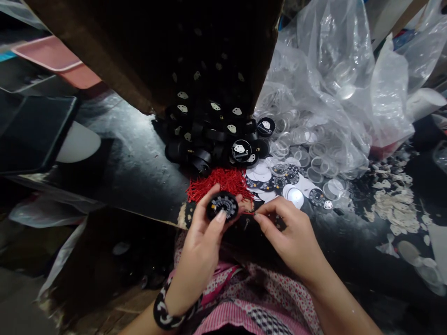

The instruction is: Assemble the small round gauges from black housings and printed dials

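Observation:
My left hand is closed around a round black dial with white markings, its thumb pressed on the face. To its right, my right hand pinches a thin red pointer between thumb and fingertips, close to the fingers of my left hand. Just beyond my hands lies a heap of red pointers. Right of that heap, printed dial discs are scattered, some with the white side up. A small metal screw seems to lie on the table below the pointer.
Black round casings spill from a large tipped box. Clear plastic rings lie beside a transparent bag. Pale small plates are heaped at right. A dark screen stands left, near a pink tray.

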### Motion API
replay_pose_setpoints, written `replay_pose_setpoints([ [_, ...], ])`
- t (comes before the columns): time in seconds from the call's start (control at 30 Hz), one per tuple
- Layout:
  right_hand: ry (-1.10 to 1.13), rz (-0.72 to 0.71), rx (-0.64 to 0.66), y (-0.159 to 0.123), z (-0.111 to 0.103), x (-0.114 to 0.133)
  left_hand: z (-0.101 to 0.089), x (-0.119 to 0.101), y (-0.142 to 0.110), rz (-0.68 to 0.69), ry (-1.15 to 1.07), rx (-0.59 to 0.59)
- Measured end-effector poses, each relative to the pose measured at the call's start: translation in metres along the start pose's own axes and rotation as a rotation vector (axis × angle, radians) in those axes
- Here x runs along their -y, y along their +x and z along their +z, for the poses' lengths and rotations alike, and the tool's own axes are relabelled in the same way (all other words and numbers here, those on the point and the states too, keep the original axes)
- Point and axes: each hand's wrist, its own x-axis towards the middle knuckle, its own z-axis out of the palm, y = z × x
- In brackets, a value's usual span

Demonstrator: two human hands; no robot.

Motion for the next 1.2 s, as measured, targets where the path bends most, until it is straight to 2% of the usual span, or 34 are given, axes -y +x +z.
replay_pose_setpoints([
  [0.13, -0.041, -0.058, 0.011, -0.002, 0.002, 0.006, 0.007, 0.008, 0.007, -0.007, 0.127, 0.079],
  [0.23, -0.105, -0.047, 0.021, -0.001, 0.002, 0.007, 0.010, 0.012, 0.006, 0.004, 0.198, 0.121],
  [0.47, -0.043, -0.015, 0.029, -0.003, -0.001, 0.008, 0.010, 0.003, 0.002, 0.167, 0.447, 0.184],
  [0.77, -0.130, 0.062, 0.054, -0.009, 0.003, 0.013, 0.000, 0.003, -0.002, 0.320, 0.692, 0.192],
  [0.83, -0.126, 0.068, 0.048, -0.009, 0.004, 0.013, 0.000, 0.002, 0.000, 0.283, 0.670, 0.198],
  [0.9, -0.115, 0.047, 0.044, -0.008, 0.003, 0.011, 0.001, 0.002, 0.003, 0.173, 0.577, 0.225],
  [1.03, -0.171, -0.105, 0.033, -0.004, -0.003, 0.006, 0.001, -0.001, 0.008, -0.043, 0.357, 0.257],
  [1.2, -0.457, -0.304, 0.062, 0.005, -0.002, 0.003, -0.005, 0.000, 0.005, -0.058, 0.432, 0.196],
])
